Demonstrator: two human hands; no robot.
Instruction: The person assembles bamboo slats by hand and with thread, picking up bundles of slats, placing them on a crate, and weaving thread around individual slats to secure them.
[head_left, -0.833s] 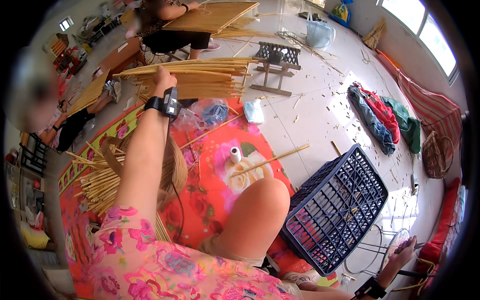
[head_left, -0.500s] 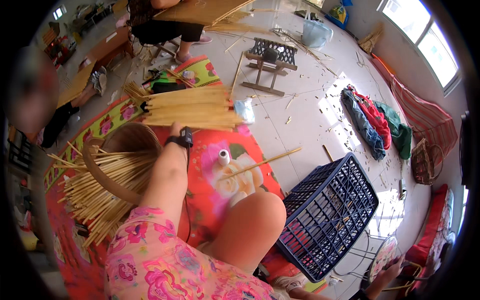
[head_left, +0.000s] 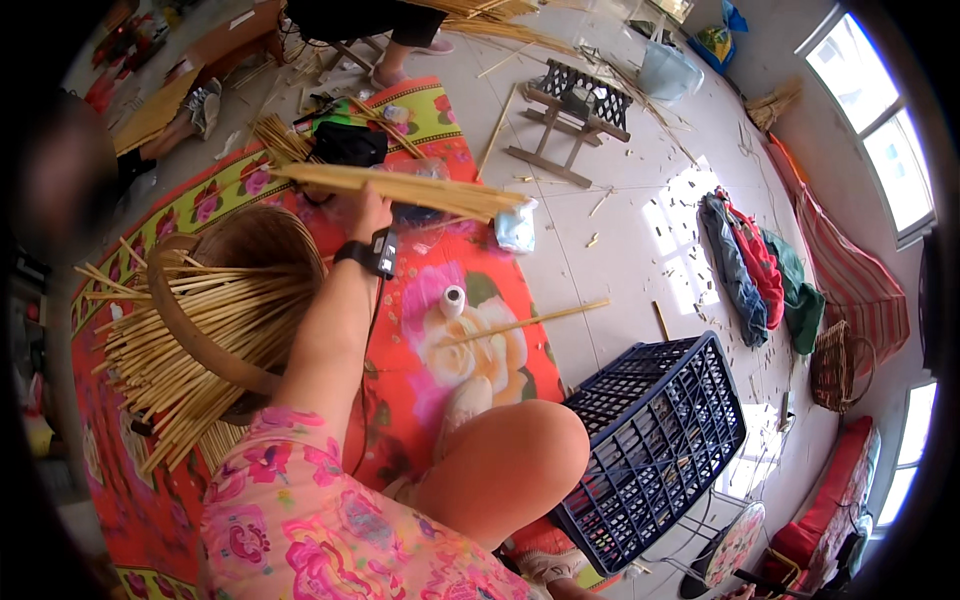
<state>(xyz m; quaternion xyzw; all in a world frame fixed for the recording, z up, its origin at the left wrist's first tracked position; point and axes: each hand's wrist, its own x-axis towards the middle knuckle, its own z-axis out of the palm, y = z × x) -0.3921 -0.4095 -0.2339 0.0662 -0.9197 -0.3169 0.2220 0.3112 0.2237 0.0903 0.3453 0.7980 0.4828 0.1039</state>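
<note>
My left hand (head_left: 372, 212), with a black device strapped to its wrist, is closed on a flat straw panel (head_left: 420, 190) of pale yellow stalks laid side by side. The panel is tilted nearly edge-on above the red floral mat (head_left: 390, 420). Left of my forearm lies a wicker basket (head_left: 262, 250) on its side, with many straw stalks (head_left: 185, 350) sticking out. On the mat stand a small white spool (head_left: 453, 300) and, beside it, a single long stalk (head_left: 540, 322). Of my right hand (head_left: 742, 592) only a bit shows at the bottom right edge; its fingers are mostly cut off.
A dark blue plastic crate (head_left: 650, 450) lies tipped to the right of my knee. Beyond are a folding stool (head_left: 575, 110), a heap of clothes (head_left: 740, 265), a small wicker basket (head_left: 840, 370) and a round-seated stool (head_left: 735, 545). Another person's legs (head_left: 395, 60) are at the far side.
My left hand has turned the straw panel from broad side showing to nearly edge-on. My right hand has dropped toward the lower edge, mostly out of view. The view has shifted.
</note>
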